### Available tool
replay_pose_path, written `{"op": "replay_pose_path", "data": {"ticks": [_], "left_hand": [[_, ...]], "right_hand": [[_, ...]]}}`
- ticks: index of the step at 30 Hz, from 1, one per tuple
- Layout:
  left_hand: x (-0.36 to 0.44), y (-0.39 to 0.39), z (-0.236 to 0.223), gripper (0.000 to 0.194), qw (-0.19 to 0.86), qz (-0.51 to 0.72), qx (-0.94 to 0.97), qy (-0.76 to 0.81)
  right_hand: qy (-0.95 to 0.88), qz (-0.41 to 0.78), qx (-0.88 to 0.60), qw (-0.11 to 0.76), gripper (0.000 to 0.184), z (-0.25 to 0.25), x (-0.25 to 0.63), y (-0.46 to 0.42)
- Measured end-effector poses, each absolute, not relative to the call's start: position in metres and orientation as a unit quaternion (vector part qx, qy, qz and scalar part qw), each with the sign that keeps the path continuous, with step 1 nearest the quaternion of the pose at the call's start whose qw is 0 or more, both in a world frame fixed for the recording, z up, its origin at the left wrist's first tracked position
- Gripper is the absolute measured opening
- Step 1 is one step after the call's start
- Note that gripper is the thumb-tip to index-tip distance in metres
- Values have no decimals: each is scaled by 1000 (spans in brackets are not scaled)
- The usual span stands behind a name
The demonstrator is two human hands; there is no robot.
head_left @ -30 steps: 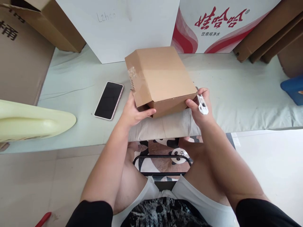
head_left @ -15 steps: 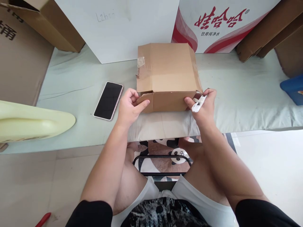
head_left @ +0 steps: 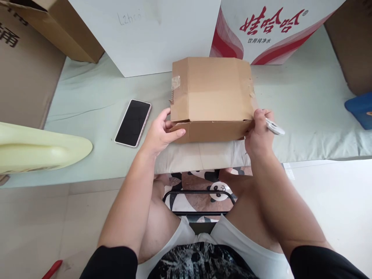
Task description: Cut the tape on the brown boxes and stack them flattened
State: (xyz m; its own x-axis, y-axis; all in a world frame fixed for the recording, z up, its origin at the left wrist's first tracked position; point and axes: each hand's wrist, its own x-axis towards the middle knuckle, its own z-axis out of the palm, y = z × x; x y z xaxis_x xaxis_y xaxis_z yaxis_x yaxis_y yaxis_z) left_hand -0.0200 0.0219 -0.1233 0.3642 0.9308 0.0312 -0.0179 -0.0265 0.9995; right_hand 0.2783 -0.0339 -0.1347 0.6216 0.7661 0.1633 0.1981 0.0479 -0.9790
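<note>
A closed brown cardboard box (head_left: 212, 91) with bits of tape on its left and right edges rests on the pale green cloth-covered table (head_left: 87, 112). My left hand (head_left: 159, 133) grips the box's near left corner, thumb along the front flap. My right hand (head_left: 258, 135) presses against the near right corner while holding a small white utility knife (head_left: 274, 127), which sticks out to the right.
A black phone (head_left: 133, 123) in a pink case lies left of the box. A white board and a red-and-white printed carton (head_left: 267, 27) stand behind it. Brown cartons stand at the left and right. There is a blue object (head_left: 360, 108) at the right edge and a cream plastic piece (head_left: 40, 149) at left.
The box has been turned clockwise until it sits square to me and has shifted slightly right. My right hand moved right along with its corner, and the knife now points right.
</note>
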Motion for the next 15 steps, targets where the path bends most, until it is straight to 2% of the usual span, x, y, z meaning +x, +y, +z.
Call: {"op": "replay_pose_path", "data": {"ticks": [2, 5, 9, 15], "left_hand": [[-22, 22, -126, 82, 575, 420, 596, 372], [-25, 27, -131, 76, 564, 460, 581, 366], [-25, 37, -137, 68, 503, 541, 509, 442], [-24, 35, -143, 52, 620, 541, 288, 490]], "right_hand": [[-378, 221, -641, 630, 50, -132, 279, -33], [-399, 195, -624, 643, 51, -125, 277, -33], [-399, 211, -584, 675, 51, -113, 271, -35], [-406, 321, -532, 671, 55, -105, 261, -42]]}}
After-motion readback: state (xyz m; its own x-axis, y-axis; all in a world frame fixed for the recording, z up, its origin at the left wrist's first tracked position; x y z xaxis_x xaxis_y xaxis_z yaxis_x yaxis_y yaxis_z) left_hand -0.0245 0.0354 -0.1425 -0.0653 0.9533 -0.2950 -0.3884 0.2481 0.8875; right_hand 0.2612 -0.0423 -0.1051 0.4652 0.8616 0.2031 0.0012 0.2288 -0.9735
